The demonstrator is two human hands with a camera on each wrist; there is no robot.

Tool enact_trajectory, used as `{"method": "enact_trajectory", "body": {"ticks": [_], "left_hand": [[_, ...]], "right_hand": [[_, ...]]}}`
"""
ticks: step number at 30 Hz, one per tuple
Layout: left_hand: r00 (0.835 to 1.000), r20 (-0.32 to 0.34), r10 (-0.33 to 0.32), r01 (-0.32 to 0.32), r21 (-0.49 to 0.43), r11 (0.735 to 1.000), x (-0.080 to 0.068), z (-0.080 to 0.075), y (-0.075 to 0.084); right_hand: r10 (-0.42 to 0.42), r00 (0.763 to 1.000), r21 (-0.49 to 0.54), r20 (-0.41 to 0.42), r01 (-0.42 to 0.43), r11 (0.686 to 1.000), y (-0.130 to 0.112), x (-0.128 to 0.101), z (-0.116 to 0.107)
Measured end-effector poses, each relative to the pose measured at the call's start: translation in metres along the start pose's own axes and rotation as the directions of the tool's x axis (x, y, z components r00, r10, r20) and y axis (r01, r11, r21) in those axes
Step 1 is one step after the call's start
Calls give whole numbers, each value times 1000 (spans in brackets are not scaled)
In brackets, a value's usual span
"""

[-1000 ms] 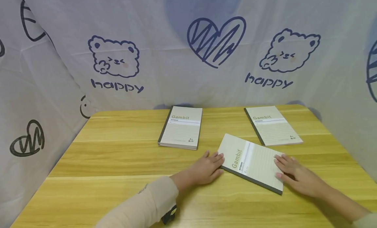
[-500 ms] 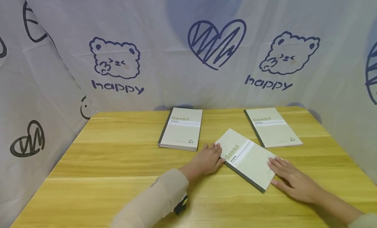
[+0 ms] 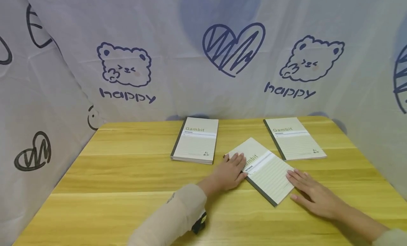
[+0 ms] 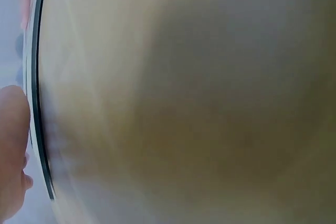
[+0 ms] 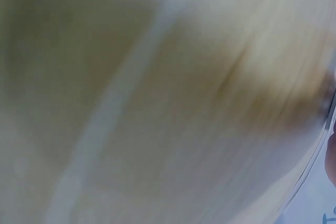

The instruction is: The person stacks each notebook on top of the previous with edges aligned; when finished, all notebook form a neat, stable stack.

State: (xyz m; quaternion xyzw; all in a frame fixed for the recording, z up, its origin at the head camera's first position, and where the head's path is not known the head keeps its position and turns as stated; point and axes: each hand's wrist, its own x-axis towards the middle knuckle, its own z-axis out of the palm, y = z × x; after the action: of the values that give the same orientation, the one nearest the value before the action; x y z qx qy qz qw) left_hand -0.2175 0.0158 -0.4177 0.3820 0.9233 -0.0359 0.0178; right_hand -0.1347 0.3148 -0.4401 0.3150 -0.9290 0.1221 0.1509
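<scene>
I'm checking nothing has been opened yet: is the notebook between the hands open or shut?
Shut. The middle notebook lies flat, its printed cover up, no pages showing; the left hand and right hand rest flat on it.

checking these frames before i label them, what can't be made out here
- Left wrist view: blurred; only a dark edge, likely of the middle notebook, and part of the left hand show.
- Right wrist view: blurred streaks of table; the right hand is cut off at the right edge.
- Head view: small print under "Gambit" on the left notebook and right notebook is too small to read.
- Head view: the left hand covers the middle notebook's near corner.
</scene>
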Motion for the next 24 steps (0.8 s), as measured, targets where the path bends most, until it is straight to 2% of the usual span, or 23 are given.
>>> {"method": "enact_trajectory", "body": {"ticks": [4,8,11,15,18,24], "left_hand": [[995,-16,94,-95,-32,995,-9,-2,15],[984,-17,177,-177,11,984,-19,-2,35],[972,8,236,-236,18,972,-27,-2,53],[947,47,317,-318,7,948,-35,-3,73],[935,77,345,-348,19,937,-38,-3,81],[938,95,333,-334,-1,942,-40,-3,82]], "right_hand": [[66,997,-6,33,-66,998,4,-1,-4],[83,995,-9,50,-83,997,8,-1,-6],[84,995,-14,49,-84,996,11,-2,-6],[91,995,-22,49,-90,996,14,-4,-4],[105,993,-18,56,-104,994,15,-3,-4],[145,988,9,62,-146,989,14,-1,-4]]}}
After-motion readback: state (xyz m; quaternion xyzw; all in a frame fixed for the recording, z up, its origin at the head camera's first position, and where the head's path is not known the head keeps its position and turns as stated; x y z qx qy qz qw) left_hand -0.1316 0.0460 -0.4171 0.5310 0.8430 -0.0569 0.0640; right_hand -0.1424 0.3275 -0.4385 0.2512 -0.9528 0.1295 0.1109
